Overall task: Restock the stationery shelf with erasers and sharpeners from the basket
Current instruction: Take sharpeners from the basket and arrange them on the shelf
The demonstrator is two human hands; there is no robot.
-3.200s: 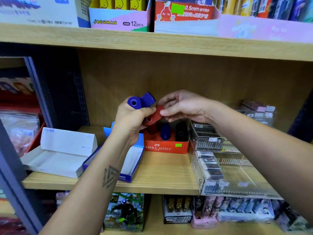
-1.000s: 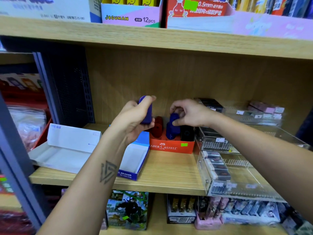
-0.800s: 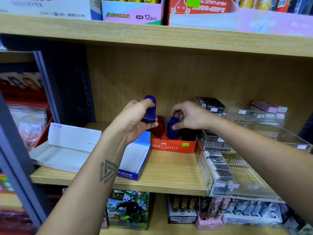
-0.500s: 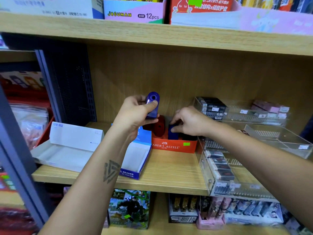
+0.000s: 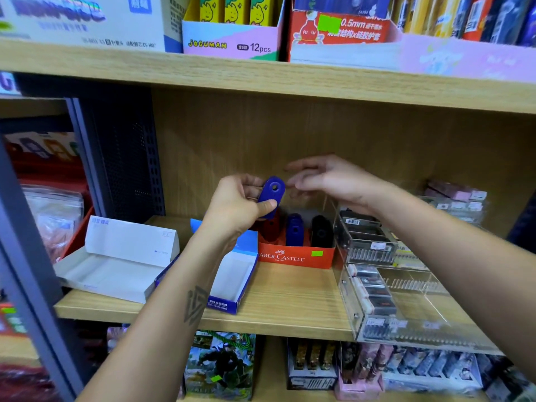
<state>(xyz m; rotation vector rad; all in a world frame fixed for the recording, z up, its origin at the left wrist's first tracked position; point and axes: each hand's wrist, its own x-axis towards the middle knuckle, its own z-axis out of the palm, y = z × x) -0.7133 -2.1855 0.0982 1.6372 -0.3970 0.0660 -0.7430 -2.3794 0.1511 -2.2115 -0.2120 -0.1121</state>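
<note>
Your right hand (image 5: 327,181) has lifted out of the red Faber-Castell box (image 5: 295,256) and now hovers above it with fingers loosely spread, holding nothing. Your left hand (image 5: 237,207) pinches one blue sharpener (image 5: 271,195) above that box. Red, blue and black sharpeners stand inside; the blue eraser box (image 5: 232,280) beside it shows a bare interior.

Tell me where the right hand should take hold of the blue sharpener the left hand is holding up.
Pinch the upper end of the blue sharpener, near its round hole, coming from the right. The left hand covers the lower half with its thumb, and the upper end tilts toward the open right hand beside it.
</note>
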